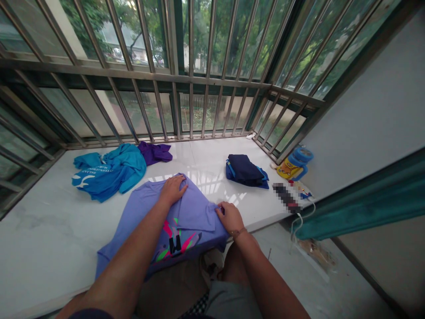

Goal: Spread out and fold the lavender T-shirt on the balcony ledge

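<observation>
Surface (pixel 49 230): wide white marble ledge, glossy, with metal window bars behind it
Purple shirt (pixel 195 212): soft lilac cloth, partly folded, lying at the near edge with its colourful print hanging over
Blue shirts (pixel 109 170): crumpled turquoise heap, far left
Navy clothes (pixel 245 170): neat folded stack, far right
Left hand (pixel 172 189): fingers flat and spread, pressing the folded cloth
Right hand (pixel 229 217): fingers closed, pinching the shirt's edge
</observation>
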Demonstrator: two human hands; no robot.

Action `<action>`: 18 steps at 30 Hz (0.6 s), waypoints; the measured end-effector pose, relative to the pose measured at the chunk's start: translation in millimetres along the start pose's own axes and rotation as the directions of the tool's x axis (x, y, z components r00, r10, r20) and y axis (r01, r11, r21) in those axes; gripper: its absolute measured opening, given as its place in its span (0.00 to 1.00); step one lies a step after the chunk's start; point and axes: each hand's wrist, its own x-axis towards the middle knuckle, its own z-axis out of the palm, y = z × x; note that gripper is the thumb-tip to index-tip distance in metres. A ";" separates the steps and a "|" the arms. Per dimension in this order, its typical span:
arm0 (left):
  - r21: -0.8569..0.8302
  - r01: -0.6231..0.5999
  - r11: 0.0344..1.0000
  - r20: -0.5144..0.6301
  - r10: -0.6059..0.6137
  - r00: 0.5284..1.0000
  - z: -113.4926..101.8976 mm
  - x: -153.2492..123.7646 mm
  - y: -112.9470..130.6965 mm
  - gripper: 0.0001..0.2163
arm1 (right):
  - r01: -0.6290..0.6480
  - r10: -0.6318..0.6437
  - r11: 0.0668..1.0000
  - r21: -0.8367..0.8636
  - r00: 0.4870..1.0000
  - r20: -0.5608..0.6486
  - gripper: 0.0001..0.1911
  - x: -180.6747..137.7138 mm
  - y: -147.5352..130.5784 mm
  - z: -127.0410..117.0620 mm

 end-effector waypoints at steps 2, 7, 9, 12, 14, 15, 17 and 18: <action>0.009 0.000 1.000 -0.003 0.000 1.000 0.4 -0.2 1.6 0.21 | -0.064 0.064 0.998 -0.005 0.997 -0.045 0.06 3.2 1.3 -1.5; 0.026 0.010 1.000 -0.040 -0.009 0.999 -4.4 -1.6 6.6 0.19 | -0.110 0.106 0.994 -0.020 0.987 -0.120 0.08 0.8 4.9 0.3; 0.027 0.003 1.000 -0.066 -0.001 0.998 -10.2 -4.7 12.2 0.17 | -0.073 0.069 0.997 -0.020 0.987 -0.147 0.07 -2.4 5.7 2.7; 0.012 -0.045 0.999 -0.076 0.046 0.996 -17.3 -16.4 33.6 0.15 | -0.033 0.038 0.999 0.033 0.985 -0.169 0.06 -5.4 7.2 3.9; -0.009 -0.101 0.995 -0.058 0.101 0.993 -16.3 -30.0 59.4 0.13 | -0.009 0.019 0.998 0.066 0.988 -0.153 0.07 -5.7 7.4 3.0; -0.027 -0.135 0.990 -0.047 0.134 0.990 -13.5 -38.3 75.0 0.12 | 0.009 0.000 0.998 0.064 0.990 -0.142 0.08 -5.6 7.1 2.3; -0.079 -0.207 0.975 -0.028 0.206 0.978 -3.8 -55.6 107.6 0.11 | 0.040 -0.036 0.999 0.028 0.992 -0.119 0.09 -5.6 5.5 1.3; -0.137 -0.234 0.962 -0.030 0.232 0.972 2.3 -63.6 122.3 0.14 | 0.046 -0.046 0.999 0.003 0.993 -0.109 0.08 -5.8 4.5 1.1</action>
